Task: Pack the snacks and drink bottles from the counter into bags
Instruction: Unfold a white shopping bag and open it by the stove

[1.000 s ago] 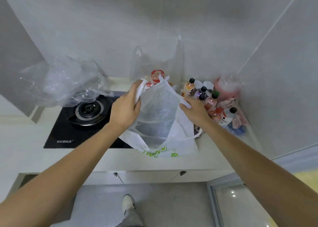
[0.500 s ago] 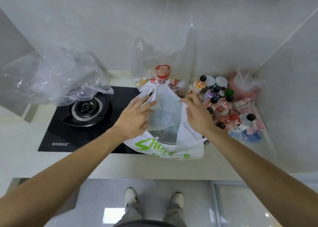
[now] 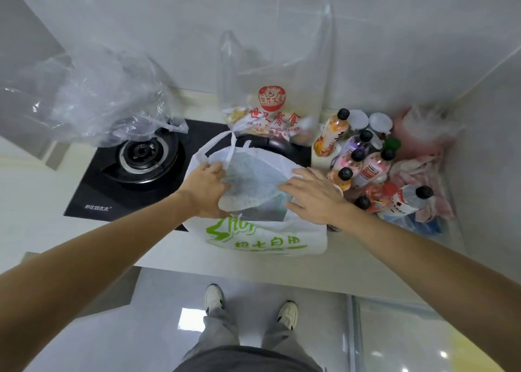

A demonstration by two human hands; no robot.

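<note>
A white shopping bag with green print (image 3: 267,239) lies on the counter's front edge, its mouth spread toward the stove. My left hand (image 3: 205,188) grips the bag's left rim. My right hand (image 3: 313,194) rests on the right rim with its fingers straight. Behind it stands a clear plastic bag with red lettering (image 3: 275,112), snacks inside. Several drink bottles (image 3: 355,157) crowd the counter to the right, one orange bottle (image 3: 329,135) upright at the back and a white-labelled one (image 3: 406,202) lying down.
A black gas stove (image 3: 135,174) sits to the left, with a crumpled clear plastic bag (image 3: 93,101) over the burner. Pink and red packets (image 3: 423,168) fill the right corner against the wall. My feet show on the floor below the counter edge (image 3: 169,259).
The white bag has gone from held upright to lying flatter on the counter. Both hands have moved down and spread its mouth wider.
</note>
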